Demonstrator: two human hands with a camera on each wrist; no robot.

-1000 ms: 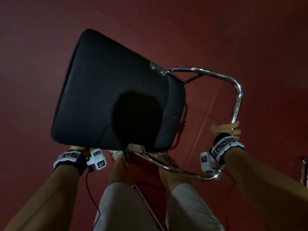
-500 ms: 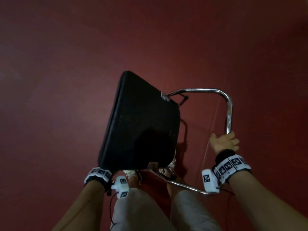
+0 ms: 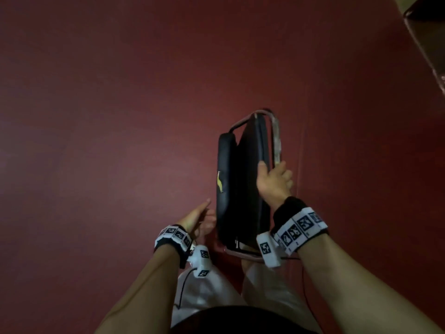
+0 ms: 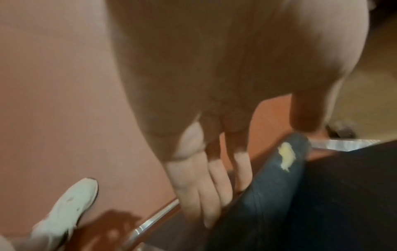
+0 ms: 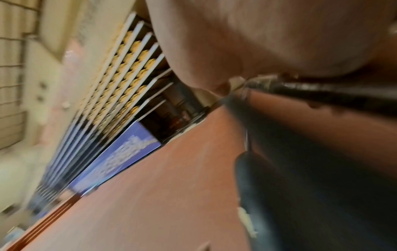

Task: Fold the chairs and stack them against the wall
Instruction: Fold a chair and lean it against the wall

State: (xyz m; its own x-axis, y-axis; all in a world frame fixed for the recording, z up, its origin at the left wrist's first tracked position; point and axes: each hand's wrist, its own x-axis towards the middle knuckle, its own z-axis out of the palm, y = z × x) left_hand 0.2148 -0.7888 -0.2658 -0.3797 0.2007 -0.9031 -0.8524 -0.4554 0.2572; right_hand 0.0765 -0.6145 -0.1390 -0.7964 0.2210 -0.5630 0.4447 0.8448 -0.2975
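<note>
A folding chair point(image 3: 240, 189) with black padded seat and back stands folded flat on the red floor, just ahead of my legs. My right hand point(image 3: 274, 179) grips its chrome frame point(image 3: 277, 138) on the right side, thumb across the black pad. My left hand point(image 3: 199, 219) is open, and its straight fingers point(image 4: 206, 186) lie along the left edge of the black cushion point(image 4: 322, 195). That cushion has a small yellow tear point(image 4: 286, 156). In the right wrist view my right hand point(image 5: 257, 42) closes over the dark frame tube point(image 5: 322, 91).
The red floor point(image 3: 108, 116) spreads open to the left and ahead. A wooden piece of furniture point(image 3: 428, 39) juts in at the top right. My white shoe point(image 4: 66, 203) stands beside the chair's lower tube point(image 4: 154, 222). Shelves of yellow items point(image 5: 128, 68) and a blue sign point(image 5: 120, 156) line the far side.
The seat has swung up flat against the back, so the chair is now folded. My left hand has let go of the seat's edge and opened. The right hand keeps its grip.
</note>
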